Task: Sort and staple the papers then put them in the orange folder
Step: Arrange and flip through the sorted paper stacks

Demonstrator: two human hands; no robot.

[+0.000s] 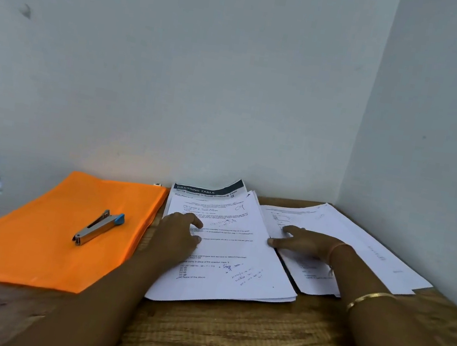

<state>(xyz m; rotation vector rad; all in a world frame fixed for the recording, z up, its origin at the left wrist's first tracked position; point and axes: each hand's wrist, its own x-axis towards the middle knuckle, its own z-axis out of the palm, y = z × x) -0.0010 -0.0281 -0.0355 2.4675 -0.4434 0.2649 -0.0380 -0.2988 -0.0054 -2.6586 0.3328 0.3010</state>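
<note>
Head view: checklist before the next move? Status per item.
1. Stapler free to grab: ok, it lies on the orange folder with no hand on it.
2. Folder clear to open: not ok, the stapler sits on top.
3. Middle stack squared: not ok, sheets fanned at the far edge.
4. Right stack squared: not ok, sheets splayed.
5. Hands free: ok, left hand and right hand only rest on paper.
6. Staples loaded: cannot tell.

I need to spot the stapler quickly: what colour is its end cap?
Blue cap on the silver stapler, atop the orange folder; head view.
</note>
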